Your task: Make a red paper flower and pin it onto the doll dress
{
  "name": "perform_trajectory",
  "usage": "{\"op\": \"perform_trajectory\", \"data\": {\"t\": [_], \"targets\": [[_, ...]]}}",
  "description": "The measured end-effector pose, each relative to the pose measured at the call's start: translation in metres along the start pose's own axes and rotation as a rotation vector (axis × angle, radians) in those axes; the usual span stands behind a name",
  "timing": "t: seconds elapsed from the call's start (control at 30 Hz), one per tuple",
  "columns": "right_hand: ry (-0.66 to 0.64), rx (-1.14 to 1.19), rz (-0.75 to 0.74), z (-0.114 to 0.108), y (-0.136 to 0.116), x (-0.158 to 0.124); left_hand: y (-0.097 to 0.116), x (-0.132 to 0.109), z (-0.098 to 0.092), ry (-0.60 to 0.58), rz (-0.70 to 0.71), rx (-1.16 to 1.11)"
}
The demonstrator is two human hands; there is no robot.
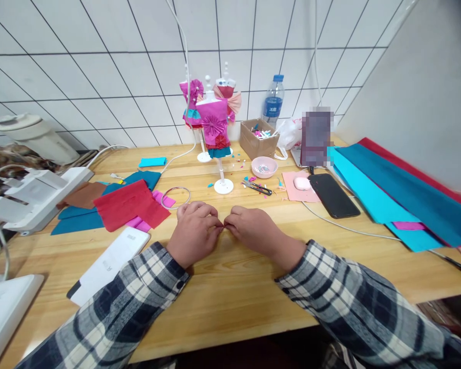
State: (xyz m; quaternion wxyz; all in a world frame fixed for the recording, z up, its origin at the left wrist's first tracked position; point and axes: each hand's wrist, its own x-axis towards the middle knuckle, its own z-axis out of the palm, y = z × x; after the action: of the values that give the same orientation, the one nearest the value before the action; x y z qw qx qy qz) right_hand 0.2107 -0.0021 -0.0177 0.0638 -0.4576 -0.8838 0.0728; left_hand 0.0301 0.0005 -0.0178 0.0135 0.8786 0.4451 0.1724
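My left hand [197, 228] and my right hand [255, 229] meet over the middle of the wooden table, thumbs and fingers pinched together. Whatever they pinch is almost wholly hidden; only a tiny reddish bit shows between the fingertips. Just beyond them stands a small white dress form [223, 185] wearing a magenta, red and teal paper dress [214, 123] with pleated rosettes. Behind it are two more dressed forms, one with a magenta fan rosette [195, 89], the other with a peach bow [232, 100]. Small black thread snips [258, 188] lie to the right of the stand.
Red crepe paper [125, 205] and teal pieces lie left, near a white power strip [48, 200] and a white box [109, 264]. Toward the right are a pink bowl [264, 167], cardboard box [258, 141], water bottle [273, 100], black phone [333, 196] and long blue sheets [403, 189].
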Motion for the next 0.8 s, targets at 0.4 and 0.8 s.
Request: {"op": "perform_trajectory", "data": {"t": [0.4, 0.8], "targets": [[-0.063, 0.253, 0.279, -0.045, 0.107, -0.048, -0.012, 0.004, 0.005, 0.104, -0.248, -0.482], [-0.167, -0.035, 0.279, -0.022, 0.085, -0.037, -0.002, 0.005, 0.002, -0.044, -0.554, -0.708]]}}
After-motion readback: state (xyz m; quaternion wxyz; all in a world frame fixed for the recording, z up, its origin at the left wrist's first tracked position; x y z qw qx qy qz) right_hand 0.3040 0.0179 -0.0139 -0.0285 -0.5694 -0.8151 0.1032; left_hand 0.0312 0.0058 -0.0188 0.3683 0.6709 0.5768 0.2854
